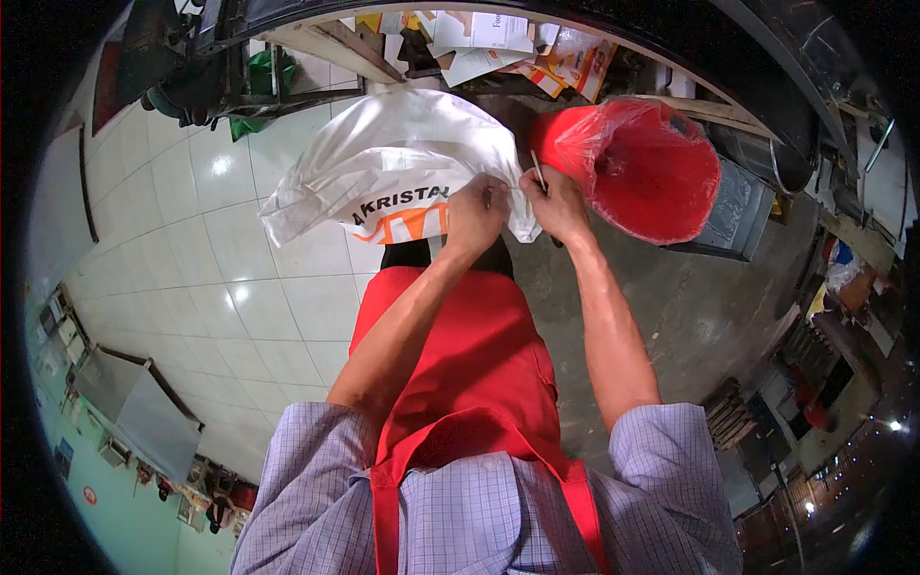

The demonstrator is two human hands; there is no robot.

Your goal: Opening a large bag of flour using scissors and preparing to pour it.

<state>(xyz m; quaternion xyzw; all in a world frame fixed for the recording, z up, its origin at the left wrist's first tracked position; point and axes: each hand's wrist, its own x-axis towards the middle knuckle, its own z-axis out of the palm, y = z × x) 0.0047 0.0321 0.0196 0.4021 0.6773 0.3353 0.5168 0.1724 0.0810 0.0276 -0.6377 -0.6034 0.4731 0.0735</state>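
Note:
A white woven plastic sack (431, 129) with dark writing and an orange print hangs in front of my legs, its body bulging to the left. My left hand (478, 214) pinches the sack near its right end. Close beside it, my right hand (559, 203) has its fingertips at the sack's edge. A slim knife (537, 167) is held in the right hand; its pale blade sticks up past the fingers, and a dark end shows below the palm. What lies between the fingertips is too small to make out.
Right of my hands stands a red bin (658, 169) lined with clear plastic, its mouth facing me. A grey metal tray (733, 208) lies behind it. Flattened cartons (496, 50) fill a shelf ahead. A green plastic bag (272, 75) hangs at the upper left, above pale tiles (215, 237).

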